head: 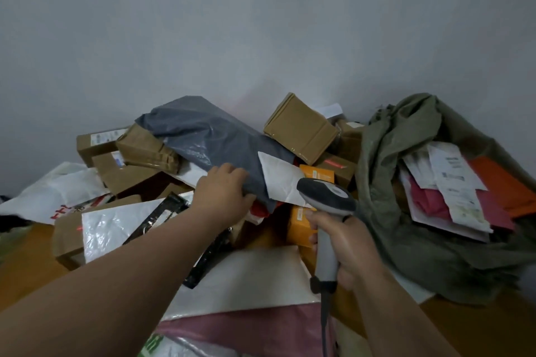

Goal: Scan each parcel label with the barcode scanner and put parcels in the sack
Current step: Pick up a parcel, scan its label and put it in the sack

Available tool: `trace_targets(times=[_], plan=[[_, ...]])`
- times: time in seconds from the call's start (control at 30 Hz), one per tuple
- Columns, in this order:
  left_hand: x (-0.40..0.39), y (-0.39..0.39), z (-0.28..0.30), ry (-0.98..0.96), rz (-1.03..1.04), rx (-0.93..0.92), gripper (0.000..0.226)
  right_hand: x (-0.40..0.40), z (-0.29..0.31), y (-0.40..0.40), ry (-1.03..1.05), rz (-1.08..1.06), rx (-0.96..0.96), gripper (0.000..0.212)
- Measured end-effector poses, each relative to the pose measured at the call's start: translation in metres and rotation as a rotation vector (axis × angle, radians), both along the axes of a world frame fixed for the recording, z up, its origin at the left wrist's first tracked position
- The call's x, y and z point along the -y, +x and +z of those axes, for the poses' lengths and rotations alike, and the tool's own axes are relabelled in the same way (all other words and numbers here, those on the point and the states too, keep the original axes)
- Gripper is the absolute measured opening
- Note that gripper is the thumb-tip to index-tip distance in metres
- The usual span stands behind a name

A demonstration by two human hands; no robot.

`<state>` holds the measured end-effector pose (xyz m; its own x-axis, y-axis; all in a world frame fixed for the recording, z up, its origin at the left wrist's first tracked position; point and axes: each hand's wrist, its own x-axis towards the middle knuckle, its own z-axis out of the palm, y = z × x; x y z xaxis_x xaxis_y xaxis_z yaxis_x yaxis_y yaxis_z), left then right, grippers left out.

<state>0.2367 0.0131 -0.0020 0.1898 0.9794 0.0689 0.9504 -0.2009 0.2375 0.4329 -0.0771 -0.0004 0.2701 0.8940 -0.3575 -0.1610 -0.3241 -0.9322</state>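
A heap of parcels fills the middle of the view. On top lies a grey plastic mailer [203,136] with a white label [282,180] folded at its near end. My left hand [222,193] grips the mailer's near edge. My right hand [343,249] holds a grey barcode scanner [326,197] upright, its head just right of the label. The olive green sack [385,182] stands open at the right with several labelled parcels [452,185] inside.
Brown cardboard boxes [300,127] lie against the grey wall behind the mailer. Orange boxes [300,224] sit under the scanner. A white bag parcel [116,229] and a black one [208,258] lie at front left. A white bag [58,188] rests far left, and a pink mailer [246,330] in front.
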Motion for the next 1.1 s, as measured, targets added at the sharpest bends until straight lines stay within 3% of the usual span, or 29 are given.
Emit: trace_targets(times=[0.37, 0.47, 0.63, 0.7, 0.77, 0.83, 0.97, 1.03, 1.1], plan=[[-0.069, 0.087, -0.039, -0.185, -0.323, -0.447, 0.086, -0.06, -0.028, 0.044, -0.055, -0.001, -0.01, 0.014], [-0.075, 0.092, -0.047, -0.213, -0.336, -0.517, 0.075, -0.067, -0.032, 0.049, -0.062, 0.005, -0.007, 0.015], [-0.081, 0.095, -0.029, -0.181, -0.272, -0.382, 0.055, -0.065, -0.031, 0.051, -0.059, 0.007, -0.018, 0.018], [-0.081, 0.093, -0.014, -0.086, -0.214, -0.245, 0.044, -0.061, -0.027, 0.051, -0.051, -0.004, -0.025, 0.017], [-0.081, 0.082, 0.003, -0.001, -0.081, 0.015, 0.037, -0.056, -0.019, 0.05, -0.039, -0.026, -0.038, 0.015], [-0.078, 0.064, 0.019, -0.026, 0.108, 0.396, 0.034, -0.048, -0.009, 0.045, -0.025, -0.04, -0.045, 0.015], [-0.055, 0.018, 0.039, -0.281, 0.377, 1.321, 0.028, -0.019, 0.017, 0.021, 0.027, -0.02, -0.052, 0.017], [-0.033, -0.005, 0.043, -0.375, 0.399, 1.548, 0.021, 0.0, 0.031, 0.003, 0.059, -0.008, -0.045, 0.016], [-0.009, -0.027, 0.046, -0.412, 0.401, 1.639, 0.015, 0.02, 0.042, -0.018, 0.094, -0.005, -0.034, 0.014]])
